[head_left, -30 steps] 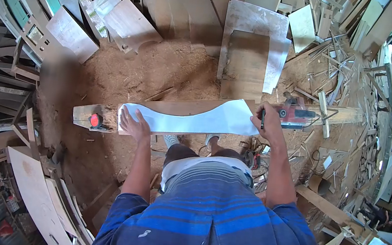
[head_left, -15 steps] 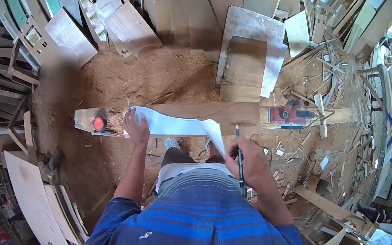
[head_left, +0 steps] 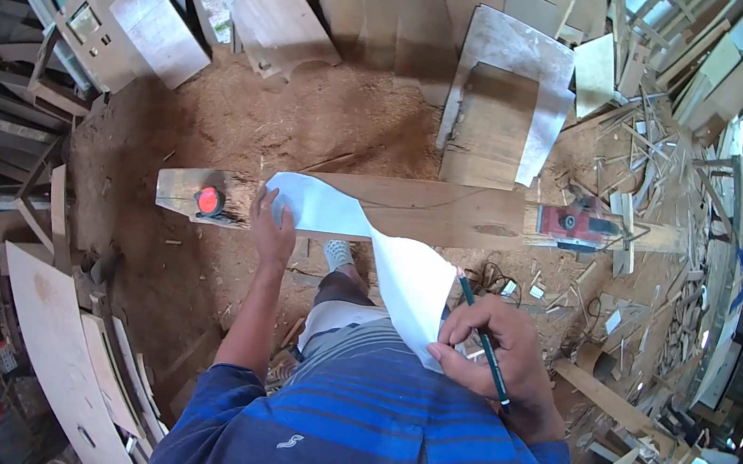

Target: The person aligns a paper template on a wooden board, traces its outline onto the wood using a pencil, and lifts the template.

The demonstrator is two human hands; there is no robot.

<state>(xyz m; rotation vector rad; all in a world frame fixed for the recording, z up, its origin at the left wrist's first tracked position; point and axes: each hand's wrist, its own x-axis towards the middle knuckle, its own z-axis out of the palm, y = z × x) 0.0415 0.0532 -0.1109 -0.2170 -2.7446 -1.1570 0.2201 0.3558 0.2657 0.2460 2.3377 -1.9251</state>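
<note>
A long white sheet of paper [head_left: 417,281] with a curved edge lies partly along a brown wooden board [head_left: 451,207]. My left hand [head_left: 273,230] rests on the sheet's left end against the board, fingers extended and thumb apart. The right part of the sheet is lifted off the board, twisted and drawn toward my body. My right hand [head_left: 511,351] pinches its free corner between thumb and finger. The same hand also holds a dark pencil [head_left: 468,295], tilted across the fingers. Drawn on the board's face is a dark curved line.
The board lies on a longer plank [head_left: 178,188], which carries a round red-and-black object [head_left: 209,201] at left and a red power tool [head_left: 572,226] at right. Cut wooden panels [head_left: 282,25] lean at the back. Scraps [head_left: 643,161] and a cable [head_left: 493,278] lie on the sawdust floor.
My right hand has pulled the sheet's right end up and toward my body, uncovering more of the board and its curved line. My left hand stays at the sheet's left end.
</note>
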